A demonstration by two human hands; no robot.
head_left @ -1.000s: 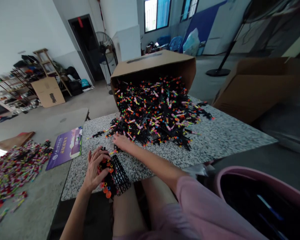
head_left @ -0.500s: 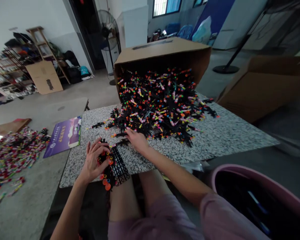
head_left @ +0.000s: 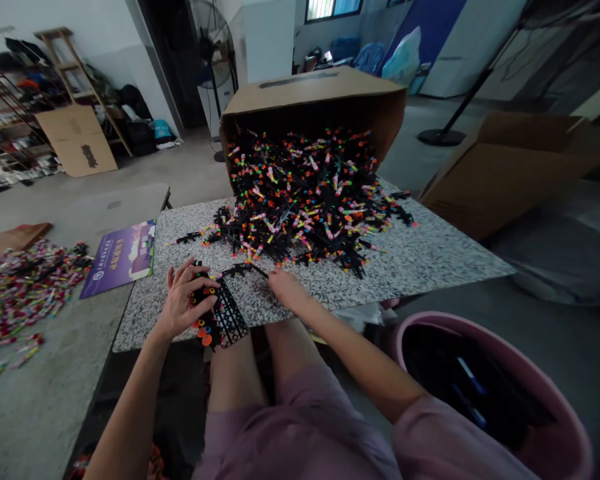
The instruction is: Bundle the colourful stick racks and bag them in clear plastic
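Observation:
My left hand [head_left: 186, 300] is curled over a row of small black toy pieces with orange ends [head_left: 203, 332], at the left side of a black lattice strip [head_left: 231, 315]. The strip reaches over the table's front edge above my thigh. My right hand [head_left: 287, 289] is closed on a thin black toy piece [head_left: 259, 271] that points left from its fingertips. Just left of that piece a small black toy gun [head_left: 236, 270] lies on the table. Beyond my hands spreads a heap of black toy guns with bright coloured tubes [head_left: 305, 213].
The heap spills from a cardboard box [head_left: 310, 87] lying on its side on the speckled table [head_left: 430, 263]. A purple printed sheet [head_left: 120, 257] and a pile of colourful pieces [head_left: 25, 287] are at left. A pink tub [head_left: 575, 427] stands at right, near an open carton [head_left: 520, 170].
My right hand has drawn back from the heap's front edge, toward me and slightly right, now with a thin black piece in its fingers. My left hand stays over the orange-ended pieces.

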